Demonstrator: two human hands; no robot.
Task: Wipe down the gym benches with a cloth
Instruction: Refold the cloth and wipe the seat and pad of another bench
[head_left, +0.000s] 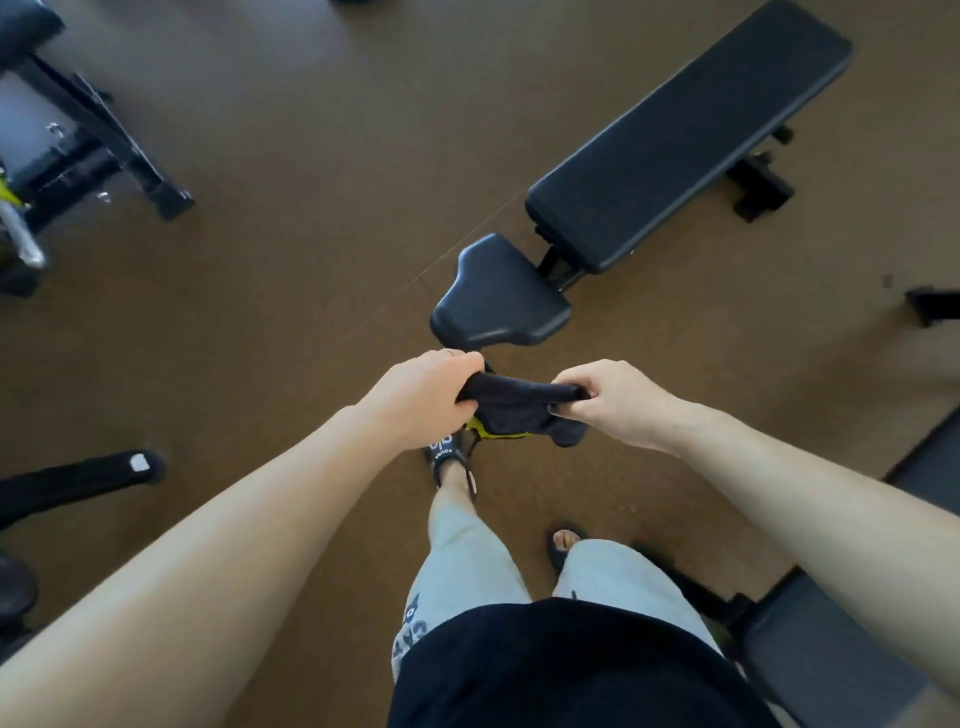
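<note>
A dark navy cloth (511, 410) with a yellow edge is stretched between my two hands above the brown floor. My left hand (423, 397) grips its left end and my right hand (613, 400) pinches its right end. Just beyond the cloth stands a black gym bench: its small padded seat (496, 296) is nearest, and its long back pad (685, 135) runs away to the upper right. Both hands are short of the seat and not touching it.
Another black machine frame (88, 150) stands at the upper left. A black padded bar (78, 480) reaches in from the left edge. A second dark bench (826, 639) sits at the lower right beside my legs and sandalled feet (454, 462).
</note>
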